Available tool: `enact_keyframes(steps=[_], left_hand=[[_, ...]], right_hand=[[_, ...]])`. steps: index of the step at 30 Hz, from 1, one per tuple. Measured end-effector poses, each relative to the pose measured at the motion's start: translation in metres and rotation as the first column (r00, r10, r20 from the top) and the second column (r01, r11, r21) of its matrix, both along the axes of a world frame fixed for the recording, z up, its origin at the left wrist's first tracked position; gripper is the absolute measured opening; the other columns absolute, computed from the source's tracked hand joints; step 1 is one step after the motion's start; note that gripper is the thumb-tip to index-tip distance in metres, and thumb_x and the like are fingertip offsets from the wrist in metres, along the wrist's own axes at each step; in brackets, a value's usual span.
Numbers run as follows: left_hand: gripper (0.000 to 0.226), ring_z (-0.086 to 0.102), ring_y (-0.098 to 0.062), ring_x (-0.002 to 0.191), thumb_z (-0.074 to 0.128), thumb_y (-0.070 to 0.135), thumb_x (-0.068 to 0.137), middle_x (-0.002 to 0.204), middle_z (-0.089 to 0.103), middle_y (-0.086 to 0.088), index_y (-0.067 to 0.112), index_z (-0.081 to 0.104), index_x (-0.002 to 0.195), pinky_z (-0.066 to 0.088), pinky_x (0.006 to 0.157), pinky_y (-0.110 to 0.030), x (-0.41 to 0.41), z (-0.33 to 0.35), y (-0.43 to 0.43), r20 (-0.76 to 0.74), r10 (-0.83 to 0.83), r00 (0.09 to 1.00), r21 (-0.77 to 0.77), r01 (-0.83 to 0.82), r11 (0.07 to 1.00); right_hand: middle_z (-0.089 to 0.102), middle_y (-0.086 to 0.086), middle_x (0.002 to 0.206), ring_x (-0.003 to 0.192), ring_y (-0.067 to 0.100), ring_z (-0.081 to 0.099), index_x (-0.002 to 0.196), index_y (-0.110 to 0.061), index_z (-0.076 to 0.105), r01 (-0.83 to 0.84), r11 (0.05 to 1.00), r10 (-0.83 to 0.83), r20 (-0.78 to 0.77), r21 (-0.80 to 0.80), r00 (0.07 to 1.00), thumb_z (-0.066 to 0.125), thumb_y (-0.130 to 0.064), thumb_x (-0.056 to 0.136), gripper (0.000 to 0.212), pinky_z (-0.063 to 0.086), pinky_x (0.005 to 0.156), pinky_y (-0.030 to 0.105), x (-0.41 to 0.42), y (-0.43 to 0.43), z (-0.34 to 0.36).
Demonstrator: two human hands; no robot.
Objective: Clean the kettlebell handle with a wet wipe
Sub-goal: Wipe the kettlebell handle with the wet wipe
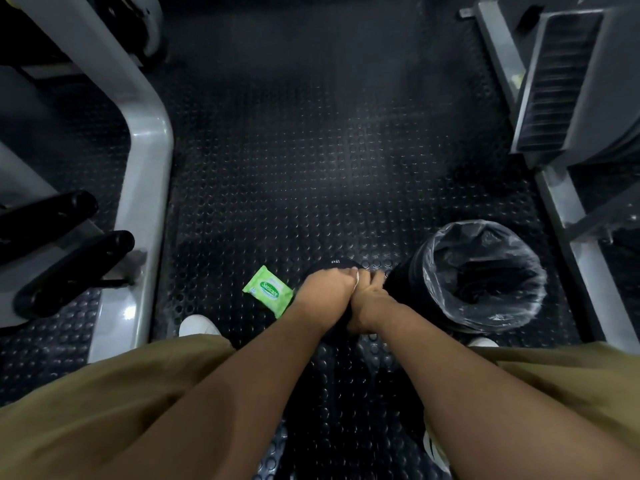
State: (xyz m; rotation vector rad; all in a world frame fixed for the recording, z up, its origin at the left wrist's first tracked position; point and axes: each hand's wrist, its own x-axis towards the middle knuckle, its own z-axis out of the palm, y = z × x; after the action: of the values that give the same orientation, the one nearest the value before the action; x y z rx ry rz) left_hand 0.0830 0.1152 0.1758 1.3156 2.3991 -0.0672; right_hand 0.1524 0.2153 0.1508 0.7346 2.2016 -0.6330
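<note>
A black kettlebell (pixel 334 265) stands on the studded rubber floor, mostly hidden under both hands. My left hand (pixel 325 289) is curled over its top where the handle is, and a sliver of white wet wipe (pixel 355 279) shows at its fingertips. Pressed against it from the right, my right hand (pixel 370 298) has its fingers closed on the kettlebell. The handle itself is covered by the hands. A green pack of wet wipes (pixel 268 291) lies flat on the floor just left of my left hand.
A black bin with a clear liner (pixel 485 275) stands close to the right of the kettlebell. Grey machine frames rise at the left (pixel 149 188) and the right (pixel 571 244). My white shoes (pixel 199 325) flank the kettlebell on the dark floor mat (pixel 311 168).
</note>
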Motion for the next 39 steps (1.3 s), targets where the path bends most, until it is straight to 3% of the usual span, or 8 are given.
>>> enact_keyframes(steps=[5,11,15,19,24,32,37,39], left_hand=[[0.058,0.063,-0.026,0.124,0.054,0.027,0.105,0.15,0.057,0.001,0.02,0.037,0.16,0.053,0.098,-0.043,-0.015,0.0,-0.017,0.094,0.0,0.996,-0.007,0.001,1.0],[0.058,0.058,-0.026,0.134,0.054,0.027,0.105,0.158,0.051,-0.002,0.02,0.039,0.161,0.048,0.107,-0.039,-0.025,0.0,-0.035,0.207,0.09,0.974,-0.015,-0.089,0.996],[0.062,0.05,-0.022,0.142,0.05,0.02,0.105,0.16,0.046,-0.006,0.012,0.028,0.163,0.042,0.114,-0.037,-0.009,-0.006,-0.016,0.132,0.026,0.991,0.006,-0.027,1.0],[0.065,0.028,-0.021,0.157,0.044,0.006,0.105,0.171,0.026,-0.009,0.008,0.019,0.165,0.023,0.127,-0.034,0.002,-0.013,-0.012,0.092,-0.047,0.995,0.084,0.039,0.996],[0.063,0.023,-0.017,0.158,0.035,0.007,0.109,0.174,0.018,-0.003,0.017,0.012,0.167,0.023,0.127,-0.031,-0.006,-0.014,-0.03,0.1,-0.034,0.994,0.091,0.025,0.995],[0.061,0.019,-0.014,0.159,0.034,0.01,0.11,0.174,0.018,-0.001,0.017,0.013,0.167,0.021,0.125,-0.027,-0.01,-0.008,-0.046,0.145,0.082,0.986,0.066,-0.092,0.994],[0.061,0.013,-0.02,0.161,0.032,0.012,0.11,0.174,0.014,-0.008,0.009,0.009,0.166,0.009,0.129,-0.031,0.016,-0.005,-0.012,0.059,0.055,0.997,0.066,-0.059,0.996],[0.062,0.011,-0.02,0.161,0.03,0.011,0.109,0.175,0.012,-0.007,0.01,0.007,0.167,0.007,0.129,-0.031,0.019,-0.003,-0.013,0.055,0.057,0.997,0.065,-0.061,0.996]], right_hand=[[0.012,0.011,0.142,0.111,0.029,0.056,0.146,-0.026,0.012,0.005,1.0,-0.005,-0.006,-0.008,1.0,0.085,-0.017,0.07,0.105,0.057,0.087,0.036,0.001,0.0,0.005],[0.012,0.011,0.14,0.1,0.026,0.048,0.142,-0.024,0.015,-0.01,1.0,0.009,-0.051,-0.015,0.999,0.078,-0.012,0.076,0.092,0.051,0.078,0.031,0.005,0.0,0.002],[0.009,0.011,0.142,0.109,0.03,0.053,0.146,-0.023,0.011,0.002,1.0,-0.003,-0.025,-0.023,1.0,0.083,-0.019,0.073,0.103,0.055,0.085,0.034,0.004,0.002,0.0],[0.007,0.011,0.142,0.114,0.029,0.055,0.151,-0.026,0.0,-0.002,1.0,0.002,-0.01,-0.025,1.0,0.087,-0.023,0.069,0.119,0.056,0.091,0.036,0.0,0.0,-0.001],[0.008,0.014,0.143,0.11,0.029,0.057,0.147,-0.024,0.01,-0.002,1.0,0.002,-0.025,-0.015,1.0,0.08,-0.012,0.073,0.102,0.057,0.087,0.035,0.003,0.002,-0.001],[0.008,0.014,0.143,0.109,0.029,0.055,0.147,-0.023,0.011,0.011,1.0,-0.011,-0.015,-0.007,1.0,0.081,-0.013,0.074,0.102,0.057,0.081,0.033,0.004,0.0,-0.005],[0.012,0.007,0.143,0.126,0.029,0.036,0.157,-0.026,-0.005,-0.052,0.998,0.051,-0.049,-0.03,0.997,0.082,-0.028,0.072,0.122,0.051,0.092,0.032,0.001,-0.005,-0.006],[0.011,0.007,0.142,0.126,0.028,0.039,0.155,-0.027,-0.005,-0.033,0.999,0.031,-0.038,-0.041,0.999,0.082,-0.028,0.072,0.12,0.05,0.097,0.034,0.001,-0.004,-0.003]])
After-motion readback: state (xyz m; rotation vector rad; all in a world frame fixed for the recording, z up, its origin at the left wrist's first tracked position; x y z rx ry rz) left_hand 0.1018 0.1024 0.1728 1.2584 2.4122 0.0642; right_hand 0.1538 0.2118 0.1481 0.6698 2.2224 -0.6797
